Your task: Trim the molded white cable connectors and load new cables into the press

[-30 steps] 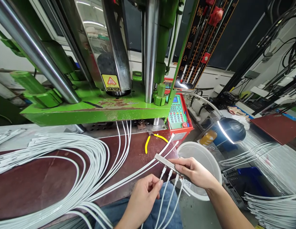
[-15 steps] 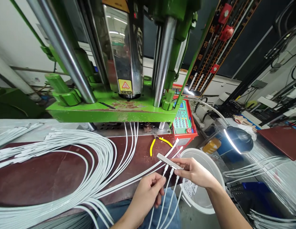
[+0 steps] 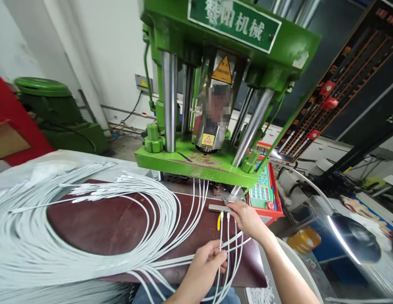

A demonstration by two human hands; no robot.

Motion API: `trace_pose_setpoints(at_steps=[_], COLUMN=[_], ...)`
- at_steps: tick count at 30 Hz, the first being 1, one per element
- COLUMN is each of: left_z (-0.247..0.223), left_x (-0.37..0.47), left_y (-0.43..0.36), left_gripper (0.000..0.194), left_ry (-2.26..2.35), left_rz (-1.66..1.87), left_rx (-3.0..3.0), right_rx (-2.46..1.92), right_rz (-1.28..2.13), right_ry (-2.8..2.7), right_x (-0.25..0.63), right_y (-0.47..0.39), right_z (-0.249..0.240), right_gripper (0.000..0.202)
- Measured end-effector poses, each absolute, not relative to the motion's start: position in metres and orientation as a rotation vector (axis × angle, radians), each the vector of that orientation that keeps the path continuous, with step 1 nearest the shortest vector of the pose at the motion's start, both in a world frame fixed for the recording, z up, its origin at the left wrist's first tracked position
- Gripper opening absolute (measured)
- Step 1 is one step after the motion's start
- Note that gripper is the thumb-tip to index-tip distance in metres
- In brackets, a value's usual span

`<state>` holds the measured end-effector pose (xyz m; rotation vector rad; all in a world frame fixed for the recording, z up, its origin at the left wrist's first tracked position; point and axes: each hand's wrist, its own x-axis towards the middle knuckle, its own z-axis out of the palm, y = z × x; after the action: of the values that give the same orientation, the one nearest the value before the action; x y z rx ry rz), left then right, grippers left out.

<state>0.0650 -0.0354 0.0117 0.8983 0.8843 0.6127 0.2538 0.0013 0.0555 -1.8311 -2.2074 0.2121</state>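
My left hand (image 3: 206, 262) hides part of the white cables (image 3: 222, 257) I pinch. My right hand (image 3: 247, 219) covers the metal bar's (image 3: 219, 208) end. The yellow pliers (image 3: 218, 221) are mostly hidden.

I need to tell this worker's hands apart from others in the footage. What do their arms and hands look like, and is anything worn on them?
Both the left hand and the right hand are bare: no gloves, rings or watch show. The right forearm is uncovered as far as the frame's edge, with no sleeve in view. Only the left wrist shows, also uncovered. No markings are visible.
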Motion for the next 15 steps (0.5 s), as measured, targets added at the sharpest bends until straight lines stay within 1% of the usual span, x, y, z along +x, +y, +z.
trace_pose_setpoints(at_steps=[3, 6, 9, 11, 13, 15], left_z=[0.013, 0.014, 0.024, 0.036, 0.048, 0.056], left_x=[0.066, 0.061, 0.049, 0.038, 0.03, 0.025], left_y=[-0.031, -0.027, -0.012, 0.01, 0.04, 0.076], left_gripper=[0.043, 0.046, 0.04, 0.033, 0.027, 0.028], left_ry=[0.879, 0.944, 0.976, 0.982, 1.037, 1.135], left_rz=[0.608, 0.623, 0.676, 0.773, 0.956, 1.153], left_rx=[0.95, 1.086, 1.242, 1.273, 1.234, 1.109], right_rx=[-1.808, -1.789, -1.785, -1.786, -1.772, -1.755], right_rz=[0.159, 0.139, 0.156, 0.198, 0.248, 0.286], right_ry=[-2.229, -2.233, -2.196, -2.159, -2.125, -2.085], right_x=[0.258, 0.261, 0.262, 0.262, 0.262, 0.26], right_y=[0.009, 0.012, 0.011, 0.01, 0.011, 0.016], right_z=[0.046, 0.04, 0.037, 0.038, 0.041, 0.047], right_gripper=[0.032, 0.032, 0.032, 0.032, 0.031, 0.03])
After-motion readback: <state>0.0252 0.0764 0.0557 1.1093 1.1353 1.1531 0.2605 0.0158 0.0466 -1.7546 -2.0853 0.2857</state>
